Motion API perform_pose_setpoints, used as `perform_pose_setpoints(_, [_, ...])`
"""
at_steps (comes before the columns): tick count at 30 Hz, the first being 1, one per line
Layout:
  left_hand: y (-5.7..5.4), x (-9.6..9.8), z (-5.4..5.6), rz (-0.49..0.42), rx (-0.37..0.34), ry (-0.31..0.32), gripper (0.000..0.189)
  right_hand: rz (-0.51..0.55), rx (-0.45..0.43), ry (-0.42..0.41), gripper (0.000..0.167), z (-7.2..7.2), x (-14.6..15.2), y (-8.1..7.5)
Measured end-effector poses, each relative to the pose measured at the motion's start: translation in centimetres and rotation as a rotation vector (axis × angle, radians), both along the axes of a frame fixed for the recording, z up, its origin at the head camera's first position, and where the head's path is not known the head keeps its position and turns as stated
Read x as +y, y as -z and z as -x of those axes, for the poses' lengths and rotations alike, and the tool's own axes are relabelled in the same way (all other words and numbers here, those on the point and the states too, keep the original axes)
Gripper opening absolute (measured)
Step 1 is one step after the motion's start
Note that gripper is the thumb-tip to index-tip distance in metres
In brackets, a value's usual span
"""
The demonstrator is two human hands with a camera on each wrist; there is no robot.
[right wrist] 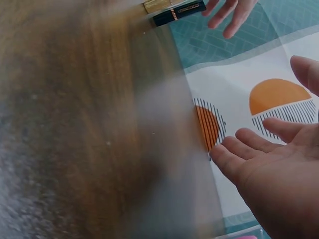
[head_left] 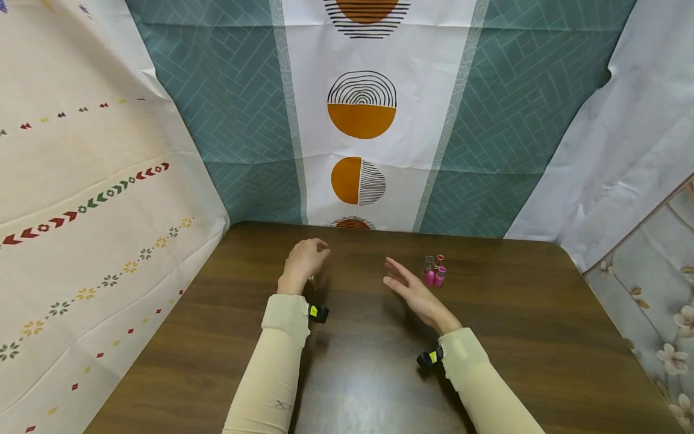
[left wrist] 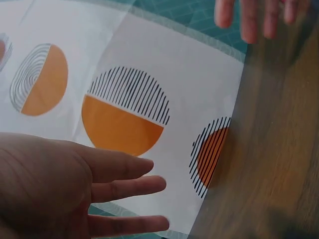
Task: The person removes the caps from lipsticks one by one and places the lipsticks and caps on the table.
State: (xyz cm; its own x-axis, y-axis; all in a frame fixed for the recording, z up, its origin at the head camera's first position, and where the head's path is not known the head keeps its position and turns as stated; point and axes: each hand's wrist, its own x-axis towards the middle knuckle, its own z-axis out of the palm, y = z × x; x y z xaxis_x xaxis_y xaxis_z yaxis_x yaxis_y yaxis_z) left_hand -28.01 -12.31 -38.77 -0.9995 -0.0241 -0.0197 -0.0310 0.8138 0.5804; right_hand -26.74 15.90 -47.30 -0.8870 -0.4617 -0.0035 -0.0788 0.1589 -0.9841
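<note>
Small pink cosmetic bottles [head_left: 439,275] stand bunched on the tabletop [head_left: 368,367], probably to keep them together.
Just left of the bottles, the right hand [head_left: 416,296] has its fingers extended and empty; farther left of them, the left hand [head_left: 305,264], fingers loose and holding nothing, is near a gold piece [head_left: 311,282] and a black tube [right wrist: 180,12], seemingly grouped separately.

High head view, close wrist views, same patterned cloth [head_left: 374,144] in all.
</note>
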Motion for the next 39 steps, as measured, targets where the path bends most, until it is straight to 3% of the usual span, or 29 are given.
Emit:
perform_pose_setpoints(4, [0.0,-0.6,-0.2,-0.037,-0.031,-0.015,0.034,0.003,-0.004,-0.002,0.069,-0.1,-0.2,0.4])
perform_pose_setpoints(13, [0.5,-1.5,-0.5,-0.012,-0.044,-0.02,0.034,0.003,-0.011,-0.007,0.07,0.0,-0.6,0.8])
perform_pose_setpoints(20, [0.8,-1.7,-0.4,-0.013,-0.095,-0.016,0.032,0.023,-0.014,-0.022,0.069,0.0,-0.9,0.9])
perform_pose_setpoints(39, [2.0,-1.6,0.1,-0.054,-0.073,-0.035,0.04,0.005,-0.015,-0.049,0.067,0.0,-3.0,1.1])
